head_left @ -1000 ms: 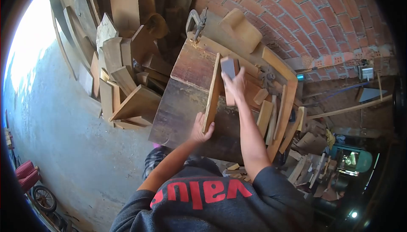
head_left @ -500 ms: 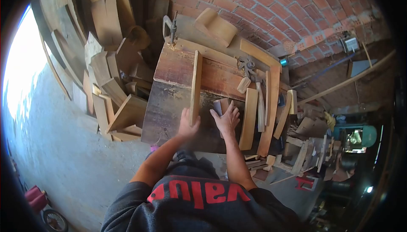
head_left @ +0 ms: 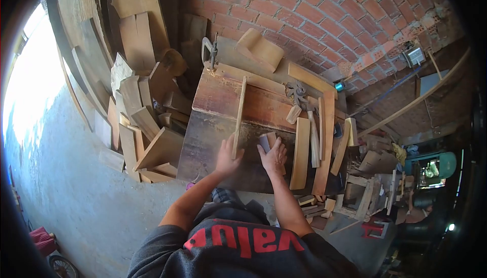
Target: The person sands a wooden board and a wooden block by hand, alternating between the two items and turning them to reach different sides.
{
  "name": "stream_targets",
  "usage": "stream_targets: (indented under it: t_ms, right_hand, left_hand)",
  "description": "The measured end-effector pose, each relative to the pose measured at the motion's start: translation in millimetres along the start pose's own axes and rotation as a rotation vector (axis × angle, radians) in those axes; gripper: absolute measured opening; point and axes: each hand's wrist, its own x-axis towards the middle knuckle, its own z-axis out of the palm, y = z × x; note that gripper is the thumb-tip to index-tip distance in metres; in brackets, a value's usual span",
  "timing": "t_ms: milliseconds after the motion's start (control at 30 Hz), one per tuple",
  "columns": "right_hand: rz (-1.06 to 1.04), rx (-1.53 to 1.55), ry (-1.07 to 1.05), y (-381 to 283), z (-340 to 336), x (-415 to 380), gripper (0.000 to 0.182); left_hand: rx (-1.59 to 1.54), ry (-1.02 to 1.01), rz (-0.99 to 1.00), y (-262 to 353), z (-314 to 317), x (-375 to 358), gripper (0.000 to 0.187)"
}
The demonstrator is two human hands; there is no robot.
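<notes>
A narrow wooden strip (head_left: 240,113) lies lengthwise on the dark workbench (head_left: 203,148). Its near end is held by my left hand (head_left: 228,157), with the thumb on the strip's right side. To the right, my right hand (head_left: 274,157) is wrapped round a small sanding block (head_left: 267,140), whose far end sticks out past the fingers. The block is beside the strip, a short gap away from it. Just right of my right hand lies a pale wooden board (head_left: 301,152).
A clamp (head_left: 213,53) grips the bench's far left corner. A hammer (head_left: 313,138) and long curved boards (head_left: 325,146) are at the right. A curved wood block (head_left: 259,49) sits at the back. Stacked planks (head_left: 139,105) stand left of the bench, and a brick wall (head_left: 299,4) rises behind.
The view has shifted, so the bench appears slightly lower and to the right. The strip looks thinner, as if turned in my left hand. My right hand's fingers have closed more round the block.
</notes>
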Motion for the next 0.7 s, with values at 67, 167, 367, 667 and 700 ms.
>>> stream_targets:
  t_ms: [67,167,367,667,700]
  right_hand:
    - [0.002,0.012,-0.027,0.5,-2.2,-1.8,0.089]
    - [-0.027,0.029,0.027,7.9,10.7,-0.3,0.089]
    - [-0.036,0.028,0.000,7.0,5.2,1.7,0.090]
    - [-0.096,0.047,-0.065,12.3,2.0,5.3,0.089]
    - [-0.111,0.053,-0.064,13.3,2.3,6.5,0.089]
  left_hand:
    - [0.016,0.079,0.170,-2.8,-0.8,-2.1,0.070]
    - [-0.006,0.031,0.098,-7.0,-4.3,-5.9,0.076]
    - [-0.060,0.007,0.100,0.0,-11.0,-3.2,0.075]
    - [-0.094,0.094,-0.249,-23.9,-11.5,-6.3,0.046]
    - [-0.085,0.089,-0.256,-19.4,-14.1,-2.7,0.046]
